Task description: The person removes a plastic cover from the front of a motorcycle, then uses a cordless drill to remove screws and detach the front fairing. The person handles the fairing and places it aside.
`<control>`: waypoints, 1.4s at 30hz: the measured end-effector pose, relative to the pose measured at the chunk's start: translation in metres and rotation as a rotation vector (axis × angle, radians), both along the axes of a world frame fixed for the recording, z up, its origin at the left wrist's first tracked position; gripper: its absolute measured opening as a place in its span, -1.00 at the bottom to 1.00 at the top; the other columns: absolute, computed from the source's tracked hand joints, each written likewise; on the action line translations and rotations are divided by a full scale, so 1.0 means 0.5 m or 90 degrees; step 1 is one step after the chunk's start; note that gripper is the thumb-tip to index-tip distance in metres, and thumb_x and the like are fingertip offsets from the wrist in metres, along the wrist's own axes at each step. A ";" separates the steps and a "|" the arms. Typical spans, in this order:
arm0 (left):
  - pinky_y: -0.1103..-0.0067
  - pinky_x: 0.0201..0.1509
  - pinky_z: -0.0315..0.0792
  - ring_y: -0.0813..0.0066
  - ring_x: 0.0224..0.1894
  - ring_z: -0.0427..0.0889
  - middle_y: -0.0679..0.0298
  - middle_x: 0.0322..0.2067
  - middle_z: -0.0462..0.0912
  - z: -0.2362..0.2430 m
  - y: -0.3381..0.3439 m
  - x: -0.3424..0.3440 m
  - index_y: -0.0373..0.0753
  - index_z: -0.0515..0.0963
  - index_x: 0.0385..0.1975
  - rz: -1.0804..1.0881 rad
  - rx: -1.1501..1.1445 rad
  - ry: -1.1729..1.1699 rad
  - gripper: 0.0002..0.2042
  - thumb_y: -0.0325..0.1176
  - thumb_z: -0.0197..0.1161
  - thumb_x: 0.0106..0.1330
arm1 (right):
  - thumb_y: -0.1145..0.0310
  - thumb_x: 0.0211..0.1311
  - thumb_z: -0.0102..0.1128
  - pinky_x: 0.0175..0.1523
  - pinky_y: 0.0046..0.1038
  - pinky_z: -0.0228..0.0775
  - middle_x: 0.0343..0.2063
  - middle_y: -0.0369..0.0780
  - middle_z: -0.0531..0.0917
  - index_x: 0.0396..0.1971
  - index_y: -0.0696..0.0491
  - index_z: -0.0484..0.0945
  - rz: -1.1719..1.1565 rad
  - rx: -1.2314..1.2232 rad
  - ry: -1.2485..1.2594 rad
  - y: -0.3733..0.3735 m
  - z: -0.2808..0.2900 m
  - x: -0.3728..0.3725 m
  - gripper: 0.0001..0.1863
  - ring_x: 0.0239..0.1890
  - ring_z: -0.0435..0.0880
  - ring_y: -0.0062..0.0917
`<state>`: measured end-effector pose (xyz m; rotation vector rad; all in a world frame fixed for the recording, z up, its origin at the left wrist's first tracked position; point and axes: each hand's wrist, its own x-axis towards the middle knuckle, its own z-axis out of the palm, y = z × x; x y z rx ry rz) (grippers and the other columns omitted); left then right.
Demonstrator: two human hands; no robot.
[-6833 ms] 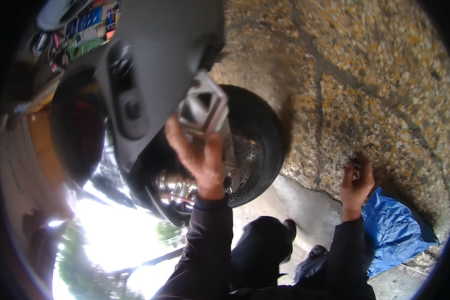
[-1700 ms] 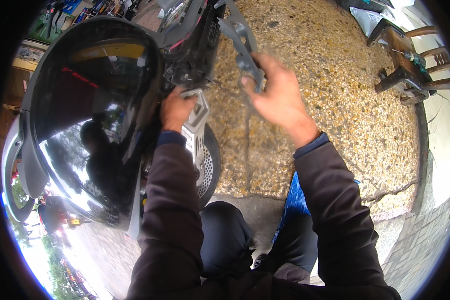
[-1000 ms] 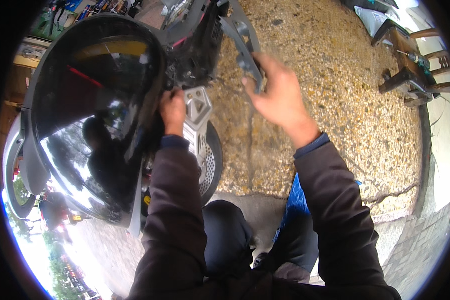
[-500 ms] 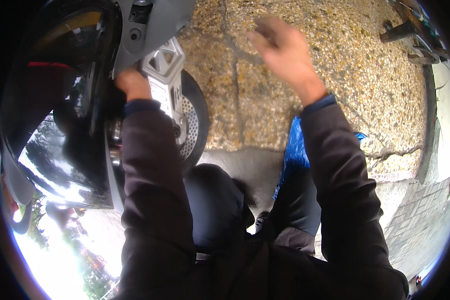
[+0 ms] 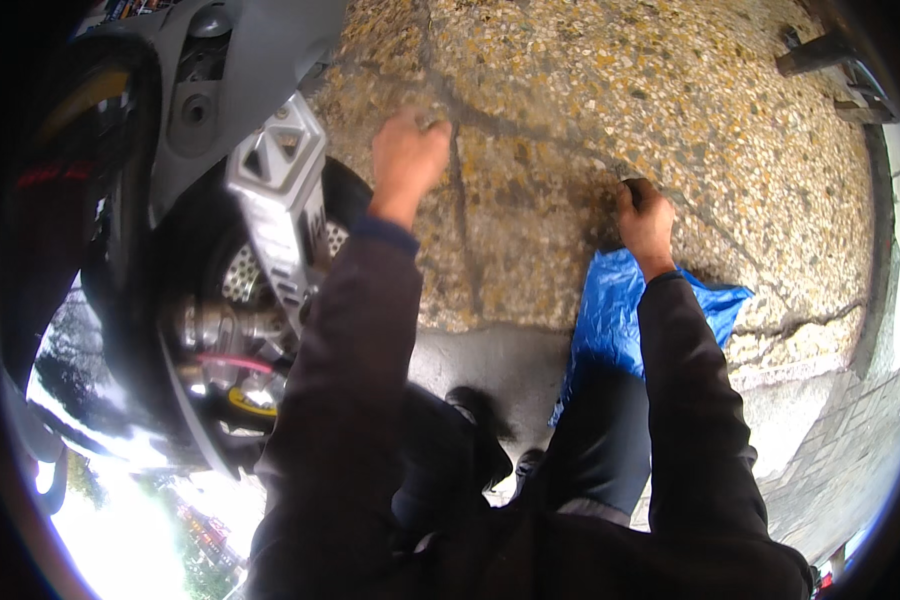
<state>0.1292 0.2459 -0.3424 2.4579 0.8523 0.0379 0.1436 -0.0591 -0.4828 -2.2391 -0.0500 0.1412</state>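
Both hands are curled over the pebbled pavement: left hand beside the scooter's rear wheel, right hand gripping something small and dark above a blue plastic sheet. Open pavement lies between them; the silver bracket crowds the left.

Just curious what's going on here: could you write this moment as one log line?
left hand: closed, raised over pebbled pavement, beside scooter wheel | right hand: fist down on pavement, gripping small dark item, kind unclear | blue bag: below right hand
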 end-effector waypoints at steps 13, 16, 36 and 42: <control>-0.05 0.26 0.19 -0.30 0.23 0.26 -0.23 0.19 0.28 -0.359 0.050 0.141 -0.40 0.29 0.17 0.078 0.314 -0.077 -0.37 -0.07 0.20 0.22 | 0.44 0.22 0.26 -0.29 -0.57 0.44 -0.55 -0.20 0.67 -0.27 0.19 0.63 -0.023 0.128 0.195 0.004 -0.011 0.061 -0.85 -0.45 0.56 -0.70; -0.05 0.22 0.18 -0.26 0.20 0.27 -0.20 0.18 0.30 -0.382 0.057 0.138 -0.38 0.32 0.12 0.071 0.308 -0.160 -0.39 -0.04 0.21 0.20 | 0.28 0.39 0.08 -0.64 -0.50 0.29 -0.61 -0.20 0.66 -0.39 0.14 0.63 0.025 -0.092 -0.010 0.022 0.020 0.264 -0.73 -0.70 0.54 -0.54; 0.14 0.24 0.35 -0.18 0.18 0.44 -0.21 0.14 0.43 -0.405 0.536 0.263 -0.41 0.37 0.16 0.212 0.418 -0.040 -0.45 -0.23 0.08 0.19 | 0.38 0.25 0.30 -0.25 -0.61 0.46 -0.43 -0.27 0.72 -0.24 0.15 0.64 0.009 0.062 -0.160 0.081 -0.076 0.570 -0.83 -0.41 0.60 -0.71; 0.15 0.01 0.47 -0.13 -0.15 0.63 -0.10 -0.29 0.66 -0.368 0.529 0.241 -0.36 0.56 -0.22 0.134 0.409 0.085 -0.71 -0.32 0.13 0.12 | 0.40 0.23 0.31 -0.25 -0.60 0.45 -0.43 -0.25 0.71 -0.24 0.17 0.62 0.022 0.107 -0.161 0.072 -0.089 0.571 -0.82 -0.41 0.60 -0.69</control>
